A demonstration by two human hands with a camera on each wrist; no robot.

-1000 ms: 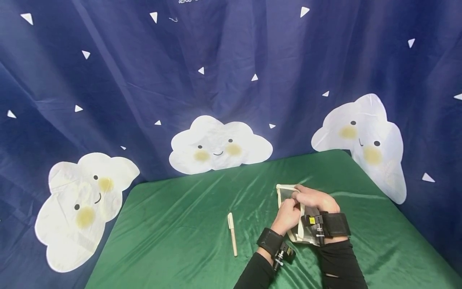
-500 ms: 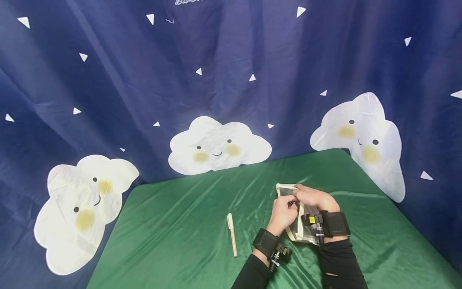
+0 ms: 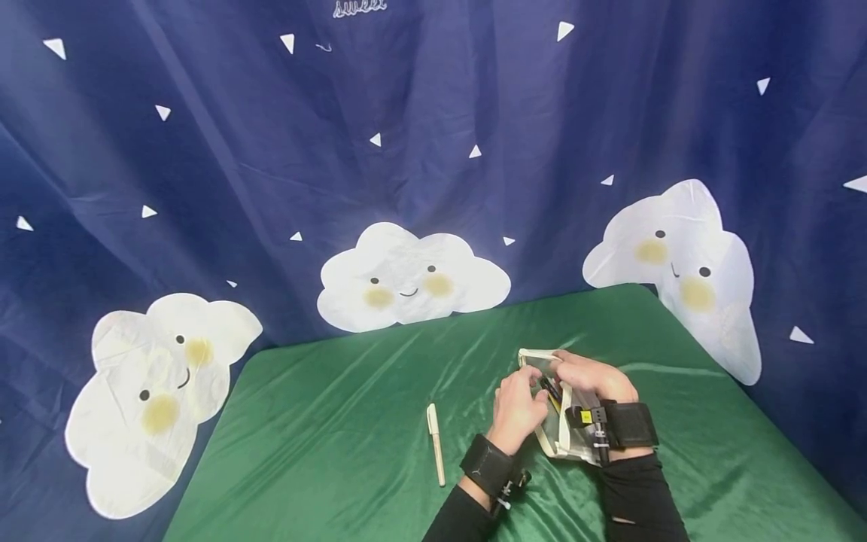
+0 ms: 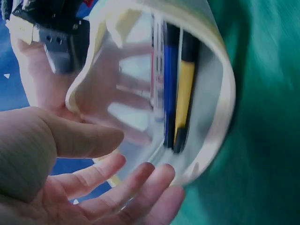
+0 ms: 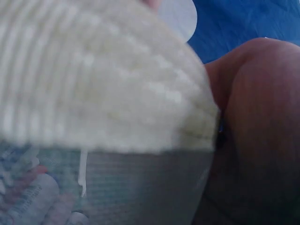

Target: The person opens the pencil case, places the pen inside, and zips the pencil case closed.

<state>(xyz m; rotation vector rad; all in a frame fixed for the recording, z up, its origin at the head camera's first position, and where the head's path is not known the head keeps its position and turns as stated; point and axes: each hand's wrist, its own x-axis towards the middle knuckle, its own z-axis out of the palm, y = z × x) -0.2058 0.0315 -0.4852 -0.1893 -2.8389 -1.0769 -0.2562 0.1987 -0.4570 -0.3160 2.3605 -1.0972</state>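
A see-through pencil case (image 3: 564, 436) with cream trim lies on the green cloth, its mouth gaping to the left. My right hand (image 3: 596, 378) holds it by the far wall; through that clear wall its fingers show in the left wrist view. Inside are a blue pen (image 4: 170, 84), a yellow pen (image 4: 184, 89) with black ends, and a clear pen (image 4: 158, 70) beside them. My left hand (image 3: 517, 410) is at the mouth, fingers loosely bent with nothing between them. Cream zipper trim (image 5: 103, 84) fills much of the right wrist view.
A capped beige pen (image 3: 436, 444) lies on the green cloth (image 3: 325, 436), left of my left hand. Behind the table hangs a dark blue curtain (image 3: 420, 90) printed with white clouds and triangles.
My left hand has drawn back to the left out of the pencil case's mouth and its fingers have loosened. A yellow and black pen now shows inside. My right hand stays in place.
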